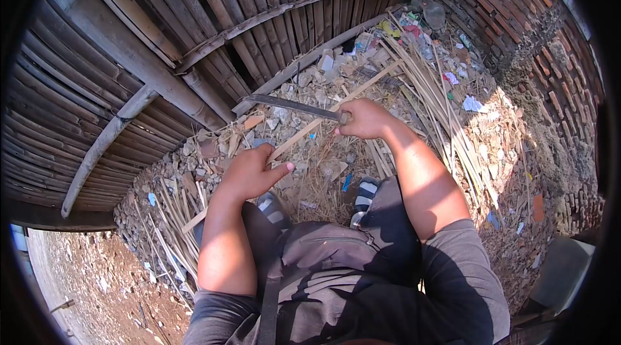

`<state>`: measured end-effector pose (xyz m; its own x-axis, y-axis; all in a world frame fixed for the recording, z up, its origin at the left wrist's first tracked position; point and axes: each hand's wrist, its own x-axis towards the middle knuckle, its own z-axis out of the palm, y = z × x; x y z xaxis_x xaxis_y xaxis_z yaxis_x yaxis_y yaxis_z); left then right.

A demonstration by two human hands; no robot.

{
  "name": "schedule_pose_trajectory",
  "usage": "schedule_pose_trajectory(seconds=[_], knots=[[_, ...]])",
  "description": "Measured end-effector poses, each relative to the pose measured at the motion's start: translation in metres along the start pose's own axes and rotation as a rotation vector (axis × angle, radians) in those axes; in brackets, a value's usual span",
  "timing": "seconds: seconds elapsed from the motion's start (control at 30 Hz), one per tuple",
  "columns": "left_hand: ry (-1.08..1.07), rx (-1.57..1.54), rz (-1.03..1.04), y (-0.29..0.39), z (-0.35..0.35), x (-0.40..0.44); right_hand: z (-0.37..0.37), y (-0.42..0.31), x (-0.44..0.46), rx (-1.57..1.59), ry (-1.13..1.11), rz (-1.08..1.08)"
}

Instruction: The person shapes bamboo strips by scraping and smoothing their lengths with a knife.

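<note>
My right hand (pixel 365 118) is closed around the handle end of a machete (pixel 294 107), its long dark blade pointing left. A long pale bamboo strip (pixel 310 130) runs diagonally beneath the blade, from the upper right down to my left knee. Around this strip is my left hand (pixel 249 175), with thumb and forefinger spread to either side and the remaining fingers hidden underneath. Blade and strip cross close to my right hand; whether they touch I cannot tell.
Bundles of split bamboo strips (pixel 446 131) lie at the right, and more strips (pixel 171 235) at the left. Rubble and litter (pixel 317 86) cover the ground. A bamboo wall (pixel 259 8) stands ahead, a brick wall (pixel 498 2) at the right. My striped-sandalled feet (pixel 365 196) are below.
</note>
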<state>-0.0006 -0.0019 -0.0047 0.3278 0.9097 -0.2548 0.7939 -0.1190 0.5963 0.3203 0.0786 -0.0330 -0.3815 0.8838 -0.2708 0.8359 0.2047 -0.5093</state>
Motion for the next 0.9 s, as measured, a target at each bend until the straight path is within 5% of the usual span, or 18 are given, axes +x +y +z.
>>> schedule_pose_trajectory(seconds=[0.9], knots=[[-0.121,0.087,-0.078,0.003,0.002,0.002,0.012,0.001,0.005,-0.007,0.001,-0.065]])
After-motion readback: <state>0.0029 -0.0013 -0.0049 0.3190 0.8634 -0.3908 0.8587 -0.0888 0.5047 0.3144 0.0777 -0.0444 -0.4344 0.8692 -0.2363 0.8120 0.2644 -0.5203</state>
